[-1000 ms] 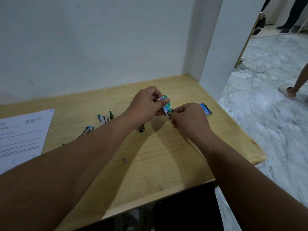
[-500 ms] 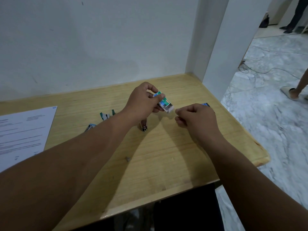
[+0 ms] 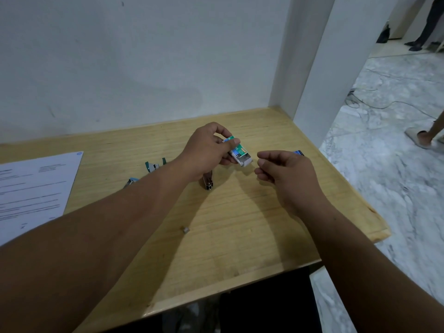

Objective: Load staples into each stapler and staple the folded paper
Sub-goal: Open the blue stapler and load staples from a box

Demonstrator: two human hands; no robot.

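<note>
Two hands: both are up over the middle of the wooden table, forearms reaching in from the near edge.
Left hand: fingers curled round a small green staple box, thumb on its top face, the other fingers wrapped underneath.
Staple box: held above the tabletop, tilted, its white open end poking out past the fingertips toward the right hand.
Right hand: just right of the box and apart from it, thumb and forefinger drawn close together, the other fingers curled under; whether anything sits in that pinch, I cannot tell, too small to see.
Gap: a clear strip of table shows between the box's open end and the right fingertips.
Open stapler: lies on the table under the left wrist, metal channel showing, partly hidden by the hand.
Green stapler: on the table, left of the left hand, beyond the forearm.
Blue stapler: nearer and further left, half covered by the left forearm.
Blue box: only a corner peeks out beyond the right hand.
Small metal piece: lies alone on the table between the two forearms, nearer than the hands.
Paper: printed sheet, flat at the table's left side.
</note>
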